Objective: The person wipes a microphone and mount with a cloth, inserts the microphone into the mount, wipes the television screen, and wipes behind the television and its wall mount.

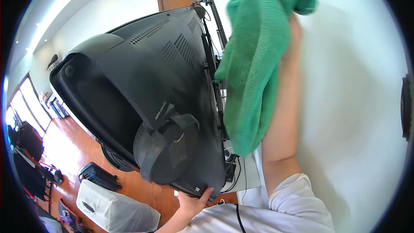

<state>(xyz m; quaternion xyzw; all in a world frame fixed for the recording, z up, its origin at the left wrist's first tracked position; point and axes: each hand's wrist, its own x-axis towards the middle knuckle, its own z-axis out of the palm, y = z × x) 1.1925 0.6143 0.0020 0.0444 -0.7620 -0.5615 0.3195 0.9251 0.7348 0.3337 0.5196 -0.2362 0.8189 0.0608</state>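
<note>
The casing [172,73] fills the view from the middle out to ten o'clock, tilted, its vented back turned towards the wearer. Its lower edge reaches down to six o'clock, where the left hand [192,205] has it: the thumb lies on the near face and the other fingers pass out of sight at the edge, so the hand looks closed on that corner. The likely reason is to steady the bulk from below and keep it from swinging.

At one o'clock the right arm [282,116] reaches high, with the green cloth [254,69] hanging in front of it. The cloth covers most of the right hand [295,32], so I cannot tell how far its fingers are bent or how they grip; the cloth does seem to be carried by that hand. It hangs long and loose between the casing and the wall [353,95], perhaps lifted there to reach the casing's upper part.

A round dark pad [174,146] sits against the casing's back towards seven o'clock. Beyond the casing's edge are a metal frame [219,26] at twelve and a power strip [231,172] between five and six. A covered box [114,209] stands on the floor [71,140] near eight, just beside a suitcase [99,176].
</note>
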